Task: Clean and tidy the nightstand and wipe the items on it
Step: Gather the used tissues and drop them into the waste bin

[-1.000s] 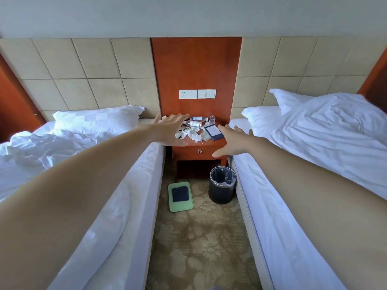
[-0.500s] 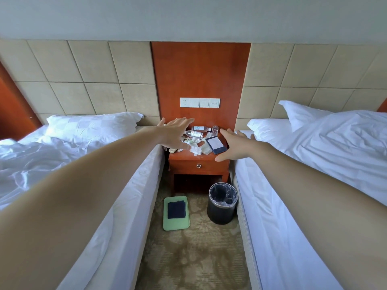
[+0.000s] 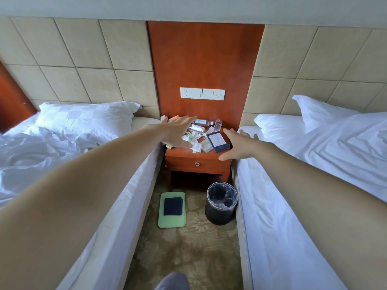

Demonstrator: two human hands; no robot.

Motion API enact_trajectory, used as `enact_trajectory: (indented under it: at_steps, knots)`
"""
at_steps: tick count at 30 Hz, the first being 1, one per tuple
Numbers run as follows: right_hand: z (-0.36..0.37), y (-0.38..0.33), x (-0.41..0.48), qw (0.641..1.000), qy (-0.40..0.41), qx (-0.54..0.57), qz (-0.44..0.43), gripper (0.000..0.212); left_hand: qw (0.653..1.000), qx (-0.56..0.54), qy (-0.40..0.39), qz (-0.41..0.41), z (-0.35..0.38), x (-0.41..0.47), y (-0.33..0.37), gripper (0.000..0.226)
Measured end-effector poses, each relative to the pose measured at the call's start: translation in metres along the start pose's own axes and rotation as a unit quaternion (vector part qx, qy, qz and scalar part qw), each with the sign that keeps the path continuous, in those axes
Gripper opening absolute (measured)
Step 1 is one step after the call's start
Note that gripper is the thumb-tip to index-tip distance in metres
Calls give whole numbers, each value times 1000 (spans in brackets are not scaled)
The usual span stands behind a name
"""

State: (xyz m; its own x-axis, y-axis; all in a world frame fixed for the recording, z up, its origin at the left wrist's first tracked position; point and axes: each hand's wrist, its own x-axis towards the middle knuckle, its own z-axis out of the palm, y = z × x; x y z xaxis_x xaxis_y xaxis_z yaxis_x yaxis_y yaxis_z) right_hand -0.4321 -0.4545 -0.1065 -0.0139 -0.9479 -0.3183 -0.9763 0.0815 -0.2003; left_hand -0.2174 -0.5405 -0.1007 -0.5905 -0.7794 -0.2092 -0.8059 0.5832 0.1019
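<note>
L hand [image 3: 178, 130]: yours, fingers spread, over tissues [image 3: 193, 141], holding nothing
R hand [image 3: 238, 146]: open, beside e-reader [image 3: 217, 141]
Nightstand [image 3: 198, 163]: bottles [image 3: 196, 128] at back
Floor: bin [image 3: 222, 203], green tray [image 3: 172, 209]

Wooden nightstand [image 3: 189, 157], bottles [image 3: 196, 128], crumpled tissues [image 3: 193, 139], tablet [image 3: 217, 141] on top

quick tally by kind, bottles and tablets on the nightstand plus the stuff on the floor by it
clear bottles in view: 3
tablet: 1
black bin: 1
green tray: 1
dark cloth on the tray: 1
total: 7
</note>
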Motion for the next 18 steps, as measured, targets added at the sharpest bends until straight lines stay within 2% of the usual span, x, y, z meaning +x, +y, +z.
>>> enact_trajectory:
  at_steps: [7,18]
  knots:
    - [-3,10,66,1000,-20,-5,6,103,1000,-5,-16,4,6,59,-27,95]
    - [-23,7,229,999,-43,28,18,97,998,-28,-48,23,1,206,-122,94]
